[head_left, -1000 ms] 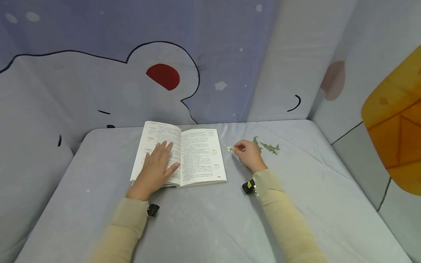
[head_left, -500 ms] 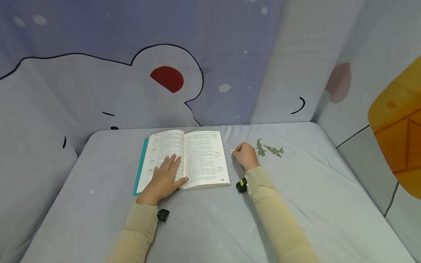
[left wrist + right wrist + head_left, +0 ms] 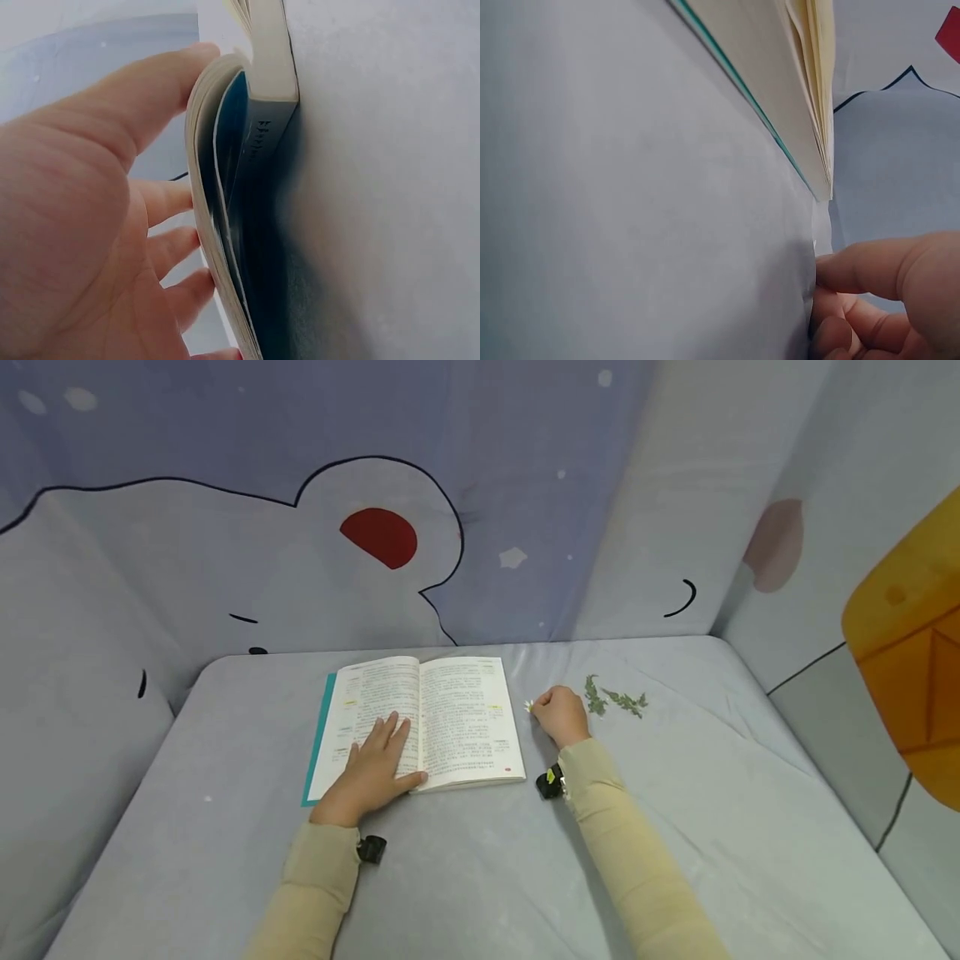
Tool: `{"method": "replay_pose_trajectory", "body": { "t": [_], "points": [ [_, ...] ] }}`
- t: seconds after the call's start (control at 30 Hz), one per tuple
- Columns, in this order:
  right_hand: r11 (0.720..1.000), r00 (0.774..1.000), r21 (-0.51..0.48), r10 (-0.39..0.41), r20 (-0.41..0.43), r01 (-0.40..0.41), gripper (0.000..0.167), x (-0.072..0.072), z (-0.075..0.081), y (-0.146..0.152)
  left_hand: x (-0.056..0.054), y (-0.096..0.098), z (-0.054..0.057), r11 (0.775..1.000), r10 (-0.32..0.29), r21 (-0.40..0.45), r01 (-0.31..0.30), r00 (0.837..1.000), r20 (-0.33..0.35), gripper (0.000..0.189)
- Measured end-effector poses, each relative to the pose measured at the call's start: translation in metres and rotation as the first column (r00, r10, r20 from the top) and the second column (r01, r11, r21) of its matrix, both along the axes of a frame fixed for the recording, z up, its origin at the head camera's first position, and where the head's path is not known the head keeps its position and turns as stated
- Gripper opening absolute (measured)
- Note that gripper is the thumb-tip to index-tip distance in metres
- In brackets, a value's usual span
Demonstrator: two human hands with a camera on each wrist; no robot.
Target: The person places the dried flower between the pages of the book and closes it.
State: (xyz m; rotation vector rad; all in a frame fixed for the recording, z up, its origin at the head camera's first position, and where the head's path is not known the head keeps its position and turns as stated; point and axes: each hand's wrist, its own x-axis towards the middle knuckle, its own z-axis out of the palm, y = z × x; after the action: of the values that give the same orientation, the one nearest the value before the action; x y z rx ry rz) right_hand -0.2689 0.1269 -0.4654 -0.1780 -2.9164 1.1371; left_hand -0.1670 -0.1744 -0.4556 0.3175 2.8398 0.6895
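An open book (image 3: 461, 718) with printed pages and a teal cover lies on the cloth-covered table. My left hand (image 3: 367, 777) rests on its left page, fingers spread and thumb near the gutter. The left wrist view shows the thumb and fingertips on top of the page block (image 3: 214, 225), which curves up from the spine. Just right of the book, my right hand (image 3: 562, 717) pinches a small white flower (image 3: 528, 706), mostly hidden by the fingertips. In the right wrist view its fingertips (image 3: 832, 270) are right at the cloth, close to the book's corner (image 3: 821, 191).
Two green leafy sprigs (image 3: 626, 702) lie on the table (image 3: 465, 877) to the right of my right hand. A cloth backdrop (image 3: 525, 485) with cartoon prints rises behind the table and along both sides.
My left hand has shifted right across the page, and the teal cover edge now shows at the left. My right hand has moved down slightly with the flower, uncovering more of the sprigs.
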Motion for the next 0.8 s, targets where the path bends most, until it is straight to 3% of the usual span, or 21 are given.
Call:
{"method": "replay_pose_trajectory", "body": {
  "t": [0.5, 0.8],
  "points": [
    [1.000, 0.999, 0.000, 0.029, -0.015, -0.029, 0.011, 0.0030, -0.0005, -0.0019, 0.0037, -0.0069, -0.0024, 0.999, 0.021, 0.047, -0.021, 1.000, -0.009, 0.092],
    [0.993, 0.999, -0.110, 0.036, -0.029, -0.039, 0.011, 0.0092, 0.0028, -0.0005, 0.0036, -0.0085, -0.0044, 0.999, -0.004, 0.051, 0.007, 0.999, -0.050, 0.090]
  ]
}}
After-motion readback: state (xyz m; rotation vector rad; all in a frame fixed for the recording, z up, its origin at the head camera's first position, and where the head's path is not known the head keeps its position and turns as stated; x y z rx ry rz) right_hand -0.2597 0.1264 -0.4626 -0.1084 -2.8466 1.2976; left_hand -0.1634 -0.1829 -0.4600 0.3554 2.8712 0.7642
